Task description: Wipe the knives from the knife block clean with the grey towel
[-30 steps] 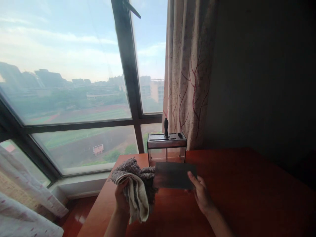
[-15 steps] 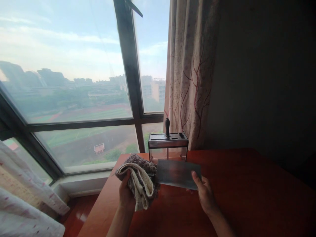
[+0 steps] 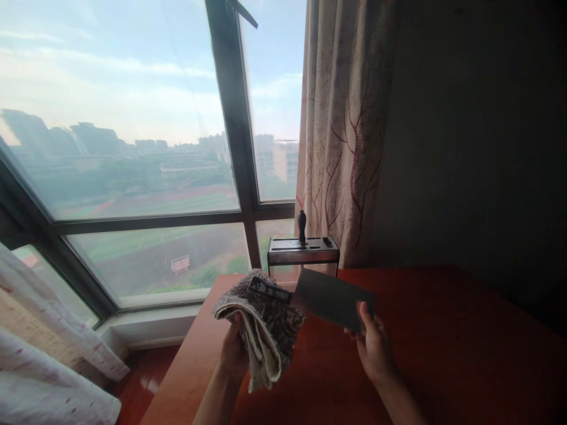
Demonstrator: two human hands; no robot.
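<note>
Grey-brown cloth [image 3: 283, 327], cream side showing at folds, bunched in left hand [image 3: 234, 351]; thumb on near fold, forearm rising from below. From where I stood, could not tell whether hidden fingers gripped through it. Dark handle [image 3: 269, 289] of cleaver [image 3: 332, 298] had just come into sight, lying across cloth's top, so both ends of tool showed. Knife holder [image 3: 303, 258] stood behind on counter [image 3: 434, 336]. Blade, raised above counter, had tipped further down rightward. Right hand [image 3: 371, 342] pinched its right end, thumb on face, forearm slanting from lower right.
</note>
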